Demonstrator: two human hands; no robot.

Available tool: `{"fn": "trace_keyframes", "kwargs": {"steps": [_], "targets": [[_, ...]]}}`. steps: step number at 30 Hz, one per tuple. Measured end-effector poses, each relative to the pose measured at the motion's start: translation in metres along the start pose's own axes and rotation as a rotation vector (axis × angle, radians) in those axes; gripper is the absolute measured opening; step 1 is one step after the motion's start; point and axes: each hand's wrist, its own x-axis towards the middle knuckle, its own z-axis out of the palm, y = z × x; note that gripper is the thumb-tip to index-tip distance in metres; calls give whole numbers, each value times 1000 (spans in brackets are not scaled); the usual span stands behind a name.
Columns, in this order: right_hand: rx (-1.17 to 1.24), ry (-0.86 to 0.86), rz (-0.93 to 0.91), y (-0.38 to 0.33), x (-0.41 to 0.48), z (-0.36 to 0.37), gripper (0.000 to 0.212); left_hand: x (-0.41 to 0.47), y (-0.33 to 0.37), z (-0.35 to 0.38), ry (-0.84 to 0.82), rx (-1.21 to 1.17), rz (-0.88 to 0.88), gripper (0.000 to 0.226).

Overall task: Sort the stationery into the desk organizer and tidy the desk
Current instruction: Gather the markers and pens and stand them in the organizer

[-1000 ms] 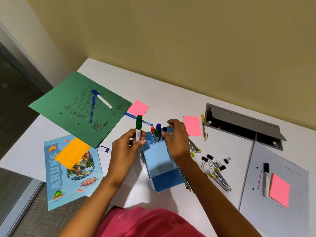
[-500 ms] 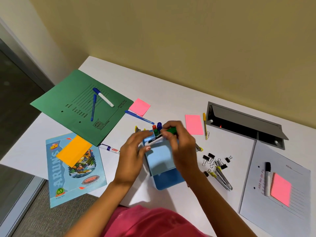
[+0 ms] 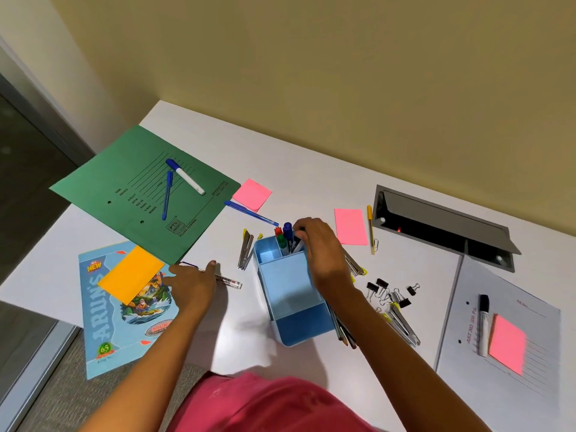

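The blue desk organizer [image 3: 290, 291] stands mid-desk, with red, green and blue-capped markers [image 3: 282, 240] upright in its back compartment. My right hand [image 3: 322, 251] is over the organizer's back right corner. Its fingers curl on a white-barrelled marker [image 3: 295, 245] that stands in that compartment, and they hide its cap. Left of the organizer, my left hand [image 3: 193, 282] lies on a white marker [image 3: 230, 280] flat on the desk, with fingers stretched out and thumb above the barrel.
A green folder [image 3: 124, 188] holds a blue marker [image 3: 185, 176] and a blue pen [image 3: 167, 194]. Around the organizer lie pink notes [image 3: 350, 227], another blue pen [image 3: 251, 213], a yellow pen [image 3: 371, 229], metal clips [image 3: 246, 251], binder clips [image 3: 392, 291] and pencils [image 3: 343, 332]. A grey folder [image 3: 530, 307] lies at the right and a notebook [image 3: 124, 322] at the left.
The green marker went from my left hand to my right and down toward the organizer's back compartment. My left hand moved left and down onto the white marker on the desk.
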Motion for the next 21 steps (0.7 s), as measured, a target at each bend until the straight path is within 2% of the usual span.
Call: {"fn": "trace_keyframes", "kwargs": {"steps": [3,6,9,12,14,17,21], "targets": [[-113,-38,16,7,4,10,22,15,0,5,17,21,-3,79],[-104,-20,52,6,6,14,19,27,-2,9,9,81,7,62],[-90,-17,-29,4,0,14,10,29,-3,9,0,106,4,44],[-153,-33,-6,9,-1,17,7,29,-1,7,-2,108,10,41],[-230,-5,-78,18,-3,21,8,29,-2,5,-7,74,38,37],[-229,81,-150,20,-2,20,10,20,-3,-1,9,-34,211,24],[-176,220,-222,-7,0,6,12,-26,15,-23,38,-197,668,12]]}}
